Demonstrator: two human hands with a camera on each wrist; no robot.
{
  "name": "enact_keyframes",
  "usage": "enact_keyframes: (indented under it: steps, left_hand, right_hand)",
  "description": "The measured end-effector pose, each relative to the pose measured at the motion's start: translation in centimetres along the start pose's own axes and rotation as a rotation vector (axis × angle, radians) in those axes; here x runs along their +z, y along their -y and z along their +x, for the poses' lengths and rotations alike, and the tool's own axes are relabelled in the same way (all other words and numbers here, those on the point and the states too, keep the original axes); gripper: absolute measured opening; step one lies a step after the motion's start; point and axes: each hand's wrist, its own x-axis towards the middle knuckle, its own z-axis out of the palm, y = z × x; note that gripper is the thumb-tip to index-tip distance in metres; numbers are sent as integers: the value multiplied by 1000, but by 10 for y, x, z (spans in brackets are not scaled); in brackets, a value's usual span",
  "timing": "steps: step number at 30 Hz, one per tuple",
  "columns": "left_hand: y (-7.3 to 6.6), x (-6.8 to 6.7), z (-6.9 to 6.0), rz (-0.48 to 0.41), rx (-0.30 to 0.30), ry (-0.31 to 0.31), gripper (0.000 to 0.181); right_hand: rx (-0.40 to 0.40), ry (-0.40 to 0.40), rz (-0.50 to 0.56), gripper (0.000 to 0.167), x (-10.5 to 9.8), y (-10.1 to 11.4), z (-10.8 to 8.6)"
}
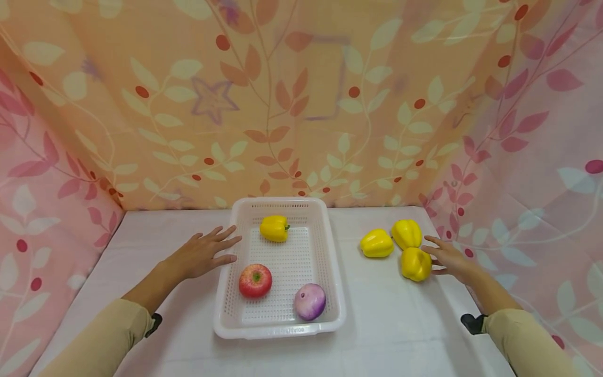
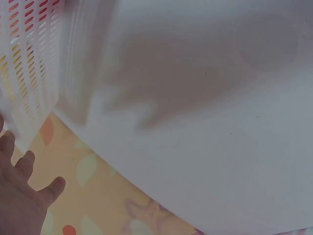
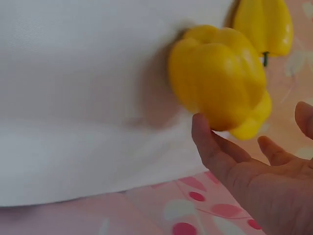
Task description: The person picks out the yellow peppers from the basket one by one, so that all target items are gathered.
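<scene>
My left hand (image 1: 201, 255) hovers at the left rim of a white plastic basket (image 1: 335, 283), fingers spread and holding nothing. Inside the basket are a yellow bell pepper (image 1: 274, 229), a red apple (image 1: 255, 281) and a purple round vegetable (image 1: 310, 302), its kind unclear. On the right, my right hand (image 1: 449, 259) is beside the nearest of three yellow bell peppers (image 1: 416, 264), fingers extended and slightly bent. In the right wrist view a fingertip meets the lower edge of that bell pepper (image 3: 215, 78); whether it touches cannot be told. The other bell peppers (image 1: 377, 243) (image 1: 406, 234) lie close by.
A white cloth covers the table (image 1: 377, 324). Patterned curtains stand behind it (image 1: 282, 104) and along both sides. The basket's perforated side wall (image 2: 32, 63) rises next to my left hand.
</scene>
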Motion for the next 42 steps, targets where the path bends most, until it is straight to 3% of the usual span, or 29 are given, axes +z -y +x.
enact_keyframes:
  steps: [9, 21, 29, 36, 42]
  left_hand:
    - [2, 1, 1, 3, 11, -8, 63]
    - [-1, -1, 0, 9, 12, -5, 64]
    - [0, -3, 0, 14, 16, -6, 64]
    - [0, -3, 0, 16, 5, 5, 65]
    - [0, -2, 0, 12, 6, 6, 65]
  right_hand:
    - [-71, 22, -45, 90, -13, 48, -4]
    - [-200, 83, -144, 81, 17, 122, 4]
    - [-281, 175, -112, 79, 54, 175, 6]
    - [-352, 239, -143, 75, 103, 206, 15]
    - [-338, 275, -149, 78, 140, 222, 22]
